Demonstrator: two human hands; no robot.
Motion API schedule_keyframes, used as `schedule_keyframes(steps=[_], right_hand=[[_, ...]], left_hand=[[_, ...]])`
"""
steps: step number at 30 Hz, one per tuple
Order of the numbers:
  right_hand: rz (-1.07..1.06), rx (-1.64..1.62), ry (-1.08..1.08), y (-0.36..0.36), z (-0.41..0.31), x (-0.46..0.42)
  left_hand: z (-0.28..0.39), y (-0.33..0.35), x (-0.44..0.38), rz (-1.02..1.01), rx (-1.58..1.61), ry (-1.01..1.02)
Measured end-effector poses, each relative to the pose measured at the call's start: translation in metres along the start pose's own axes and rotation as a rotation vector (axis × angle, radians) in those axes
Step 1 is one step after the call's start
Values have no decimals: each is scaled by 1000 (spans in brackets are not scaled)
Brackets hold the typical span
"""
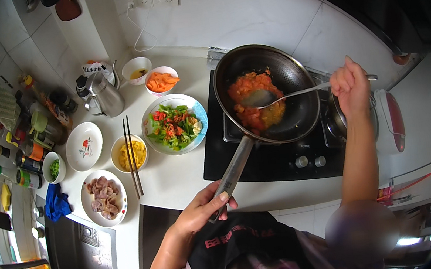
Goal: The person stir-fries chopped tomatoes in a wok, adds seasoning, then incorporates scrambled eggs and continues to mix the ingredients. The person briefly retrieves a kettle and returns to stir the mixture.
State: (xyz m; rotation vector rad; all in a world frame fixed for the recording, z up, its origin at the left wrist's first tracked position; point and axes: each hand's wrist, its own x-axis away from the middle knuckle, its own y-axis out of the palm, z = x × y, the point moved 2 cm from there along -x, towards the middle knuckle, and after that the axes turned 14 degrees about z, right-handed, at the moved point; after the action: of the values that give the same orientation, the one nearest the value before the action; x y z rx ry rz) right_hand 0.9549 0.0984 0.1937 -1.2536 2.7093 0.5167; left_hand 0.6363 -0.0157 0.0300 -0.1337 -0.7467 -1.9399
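My left hand (208,205) grips the long handle (237,162) of a dark wok (298,99), which sits tilted over the left side of a black gas hob (272,165). In the pan lie chopped, softened tomatoes (248,89) with some yellowish liquid at their lower edge. My right hand (350,86) is closed around the shaft of a metal ladle (307,90). The ladle's bowl (258,98) rests among the tomatoes, so part of it is hard to make out.
Left of the hob stand a plate of cut green and red peppers (174,128), a bowl of carrot slices (162,81), scrambled egg (132,155) under chopsticks (135,173), a plate of sliced meat (104,197) and a steel jug (104,94). Right of the wok is a metal pot (334,119).
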Motion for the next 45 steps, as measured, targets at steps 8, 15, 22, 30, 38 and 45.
schedule_keyframes(steps=[8,15,22,30,38,45], right_hand=[[-134,57,-23,1,4,7],[-171,131,78,-6,0,5],[-74,41,39,0,-2,3],[-158,107,157,4,-2,-3],[-178,197,117,24,-9,-15],[-117,63,142,18,-5,-18]], left_hand=[[-1,1,-1,4,6,6],[-3,-1,-3,-22,21,19],[-1,0,-1,-16,14,2],[-3,-1,-4,-21,10,2],[-2,-1,-3,-24,19,9],[-2,-1,-4,-23,38,6]])
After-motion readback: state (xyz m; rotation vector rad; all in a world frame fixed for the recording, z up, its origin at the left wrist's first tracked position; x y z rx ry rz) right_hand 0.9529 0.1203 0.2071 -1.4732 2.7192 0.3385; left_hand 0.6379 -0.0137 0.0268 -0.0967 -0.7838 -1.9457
